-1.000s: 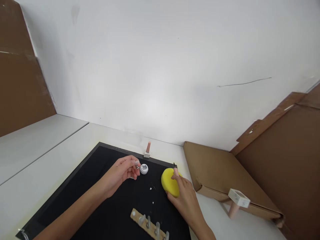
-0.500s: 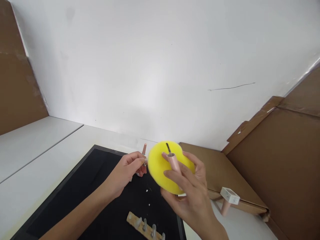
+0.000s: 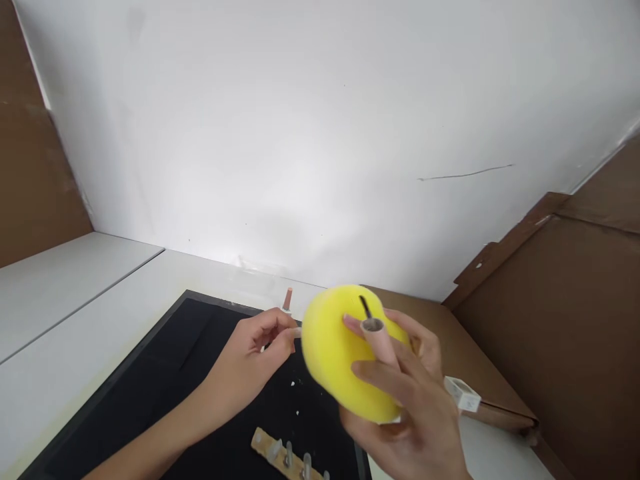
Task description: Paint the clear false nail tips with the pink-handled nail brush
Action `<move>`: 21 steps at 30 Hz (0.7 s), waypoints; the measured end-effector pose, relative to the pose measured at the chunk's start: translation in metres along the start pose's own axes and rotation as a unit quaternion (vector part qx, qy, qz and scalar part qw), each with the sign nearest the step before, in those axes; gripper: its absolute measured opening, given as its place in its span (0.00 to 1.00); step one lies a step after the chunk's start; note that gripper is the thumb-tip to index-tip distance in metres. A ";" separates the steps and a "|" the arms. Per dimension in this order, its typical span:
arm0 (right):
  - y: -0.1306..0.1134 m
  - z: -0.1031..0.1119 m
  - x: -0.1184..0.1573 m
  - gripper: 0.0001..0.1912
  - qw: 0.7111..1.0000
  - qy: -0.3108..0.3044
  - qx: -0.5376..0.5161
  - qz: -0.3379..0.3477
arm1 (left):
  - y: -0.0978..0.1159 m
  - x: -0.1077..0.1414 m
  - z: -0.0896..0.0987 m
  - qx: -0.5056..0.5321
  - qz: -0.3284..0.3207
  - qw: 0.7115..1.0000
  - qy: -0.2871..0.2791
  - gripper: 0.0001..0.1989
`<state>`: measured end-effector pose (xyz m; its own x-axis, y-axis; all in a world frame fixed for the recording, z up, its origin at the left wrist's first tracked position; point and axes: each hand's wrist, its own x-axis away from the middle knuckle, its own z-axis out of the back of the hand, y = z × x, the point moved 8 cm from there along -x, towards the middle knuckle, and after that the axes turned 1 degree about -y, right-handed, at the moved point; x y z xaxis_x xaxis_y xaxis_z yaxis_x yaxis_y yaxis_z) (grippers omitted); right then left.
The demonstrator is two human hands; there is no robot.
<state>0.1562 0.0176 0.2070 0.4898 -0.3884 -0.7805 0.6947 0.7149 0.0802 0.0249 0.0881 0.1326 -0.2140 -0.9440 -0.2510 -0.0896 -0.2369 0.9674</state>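
Observation:
My right hand (image 3: 410, 387) is wrapped round a thick yellow sponge (image 3: 333, 360). Between its fingers it also holds a nail polish brush (image 3: 383, 343), whose pink cap lies across the sponge and whose dark bristles point up and away. My left hand (image 3: 260, 353) is closed in a pinch at the sponge's left edge. From its fingertips a small pale piece (image 3: 298, 333) pokes out, seemingly touching the sponge; its exact kind is unclear. Just behind these fingers stands a slim item with a pink top (image 3: 287, 299), its lower part hidden.
Below lies a black mat (image 3: 165, 360) with tiny white bits. On its near side is a wooden strip (image 3: 265, 445) bearing several clear, upright nail-like tips. At the right, a white block (image 3: 463, 393) sits by a flat cardboard box (image 3: 480, 360). A white wall rises behind.
My right hand has moved right and slightly down with the sponge and brush, and the sponge looks larger. The pale piece shows between my left fingers and the sponge; the left hand barely shifted.

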 end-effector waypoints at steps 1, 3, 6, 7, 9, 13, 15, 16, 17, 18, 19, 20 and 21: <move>0.000 -0.001 0.000 0.17 1.000 -0.006 -0.004 0.002 | 0.001 0.001 -0.001 -0.003 -0.006 1.000 -0.007 0.09; 0.000 -0.002 0.000 0.17 1.000 -0.013 0.011 0.002 | 0.003 0.002 -0.002 -0.023 -0.019 0.999 -0.011 0.10; 0.005 0.000 0.001 0.16 1.000 -0.003 0.008 -0.011 | 0.004 0.004 -0.001 -0.067 -0.033 0.997 -0.003 0.10; 0.005 0.000 0.001 0.16 1.000 -0.001 -0.005 -0.009 | 0.004 0.004 -0.001 -0.075 -0.037 0.997 -0.003 0.10; 0.004 -0.001 0.002 0.16 1.000 -0.007 -0.029 0.001 | 0.004 0.004 -0.002 -0.079 -0.046 0.996 -0.009 0.09; 0.010 -0.004 0.004 0.15 1.000 -0.014 -0.004 -0.019 | 0.007 0.005 -0.002 -0.097 -0.066 0.993 -0.003 0.08; 0.018 -0.003 0.005 0.14 0.999 -0.002 0.002 -0.053 | 0.007 0.005 -0.001 -0.112 -0.068 0.991 0.006 0.08; 0.023 -0.001 0.007 0.13 0.998 0.007 -0.003 -0.069 | 0.007 0.004 0.000 -0.119 -0.072 0.990 0.011 0.08; 0.027 0.001 0.008 0.13 0.996 0.016 -0.012 -0.087 | 0.008 0.004 0.000 -0.128 -0.080 0.988 0.014 0.07; 0.032 0.002 0.010 0.12 0.994 0.023 -0.025 -0.105 | 0.010 0.005 0.000 -0.138 -0.095 0.986 0.019 0.06; 0.038 0.003 0.013 0.12 0.991 0.028 -0.039 -0.128 | 0.012 0.005 -0.001 -0.150 -0.113 0.982 0.024 0.05; 0.045 0.002 0.018 0.11 0.986 0.029 -0.055 -0.154 | 0.015 0.006 -0.001 -0.163 -0.133 0.977 0.028 0.05; 0.052 0.000 0.024 0.11 0.980 0.025 -0.072 -0.182 | 0.017 0.007 -0.002 -0.175 -0.150 0.973 0.030 0.05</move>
<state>0.2040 0.0453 0.1919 0.1952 -0.6067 -0.7706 0.7355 0.6103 -0.2943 0.0239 0.0768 0.1471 -0.1709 -0.8297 -0.5314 0.2001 -0.5574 0.8058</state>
